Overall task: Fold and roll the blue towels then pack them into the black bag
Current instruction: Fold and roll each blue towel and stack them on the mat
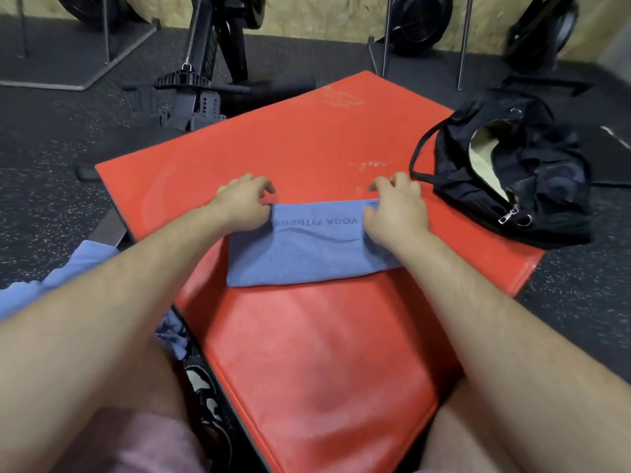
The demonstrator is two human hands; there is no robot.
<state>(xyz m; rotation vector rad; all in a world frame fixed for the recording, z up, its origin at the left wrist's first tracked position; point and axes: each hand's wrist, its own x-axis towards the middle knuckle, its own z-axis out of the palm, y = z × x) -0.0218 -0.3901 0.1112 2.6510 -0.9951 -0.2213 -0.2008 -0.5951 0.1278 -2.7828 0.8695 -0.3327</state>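
Left hand (244, 203) and right hand (396, 208) each pinch a far corner of the folded blue microfibre towel (307, 250), which lies on the red padded mat (307, 336).

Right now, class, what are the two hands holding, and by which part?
Both hold the folded blue towel at its far edge: left hand at the left corner, right hand at the right corner.

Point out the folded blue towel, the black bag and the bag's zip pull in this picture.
folded blue towel (307, 257): head view, on its plain middle below the printed lettering.
black bag (546, 172): head view, on the crumpled fabric right of the opening.
zip pull (508, 215): head view, on the metal tab.
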